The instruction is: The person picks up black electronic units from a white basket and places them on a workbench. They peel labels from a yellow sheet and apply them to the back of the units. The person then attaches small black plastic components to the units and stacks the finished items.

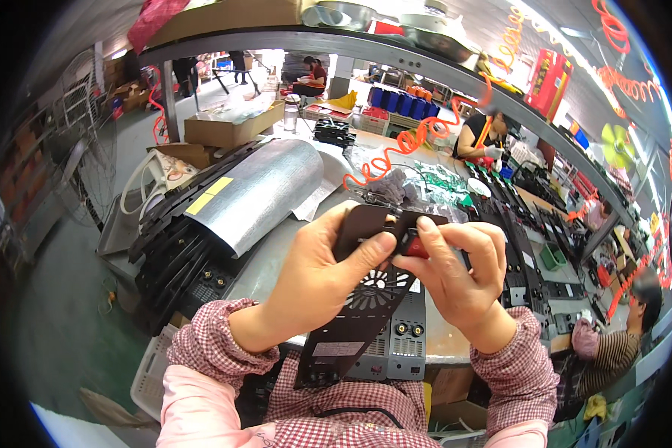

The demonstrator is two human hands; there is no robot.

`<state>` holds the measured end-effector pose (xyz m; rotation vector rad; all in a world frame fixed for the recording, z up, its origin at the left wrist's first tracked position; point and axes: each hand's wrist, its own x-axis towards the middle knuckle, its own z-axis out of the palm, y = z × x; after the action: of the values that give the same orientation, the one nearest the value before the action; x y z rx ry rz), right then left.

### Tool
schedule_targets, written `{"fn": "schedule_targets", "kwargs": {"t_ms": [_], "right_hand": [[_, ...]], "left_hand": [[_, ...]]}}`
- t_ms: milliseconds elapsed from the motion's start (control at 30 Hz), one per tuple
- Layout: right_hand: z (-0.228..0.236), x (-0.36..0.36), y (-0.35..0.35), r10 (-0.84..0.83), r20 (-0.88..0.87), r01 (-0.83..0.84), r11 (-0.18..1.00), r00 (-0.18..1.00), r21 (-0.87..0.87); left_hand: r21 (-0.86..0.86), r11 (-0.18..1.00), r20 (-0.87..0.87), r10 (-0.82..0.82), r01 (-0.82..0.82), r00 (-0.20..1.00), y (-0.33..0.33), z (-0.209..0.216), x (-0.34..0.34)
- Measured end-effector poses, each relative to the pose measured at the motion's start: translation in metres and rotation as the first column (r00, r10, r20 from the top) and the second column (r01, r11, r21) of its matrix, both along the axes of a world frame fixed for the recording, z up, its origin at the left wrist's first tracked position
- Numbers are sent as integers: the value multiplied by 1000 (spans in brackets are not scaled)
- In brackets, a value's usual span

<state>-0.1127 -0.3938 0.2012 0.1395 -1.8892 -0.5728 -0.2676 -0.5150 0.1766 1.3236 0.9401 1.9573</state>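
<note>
we hold dark vented panel [366,291] above tabletop [276,261] | left hand [321,272] clamps its upper edge | right hand [455,272] pinches red switch [417,245] | seems stiff, light; grip edges

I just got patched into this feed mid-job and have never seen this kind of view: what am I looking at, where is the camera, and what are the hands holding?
This is one fisheye picture from a camera worn on a person's head, looking down, so straight edges bend. There is no machine: the left hand grips a dark metal panel with a round vent grille, and the right hand pinches a small red switch at the panel's top. On the grey workbench lie a stack of black panels, a silvery sheet and a cardboard box. Other people work nearby.
</note>
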Motion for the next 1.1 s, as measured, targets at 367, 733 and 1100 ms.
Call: {"fn": "schedule_targets", "kwargs": {"t_ms": [367, 733, 1100], "right_hand": [[-2, 3, -9, 538, -109, -138, 13, 836, -990], [-18, -40, -15, 416, -113, -247, 282, 902, -927], [-31, -59, 45, 312, -166, -153, -67, 935, -986]], "left_hand": [[4, 985, -168, 169, -171, 971, -3, 12, -12], [63, 932, -194, 361, -356, 912, 3, 2, -32], [-260, 943, -270, 135, -207, 953, 21, -124, -50]]}}
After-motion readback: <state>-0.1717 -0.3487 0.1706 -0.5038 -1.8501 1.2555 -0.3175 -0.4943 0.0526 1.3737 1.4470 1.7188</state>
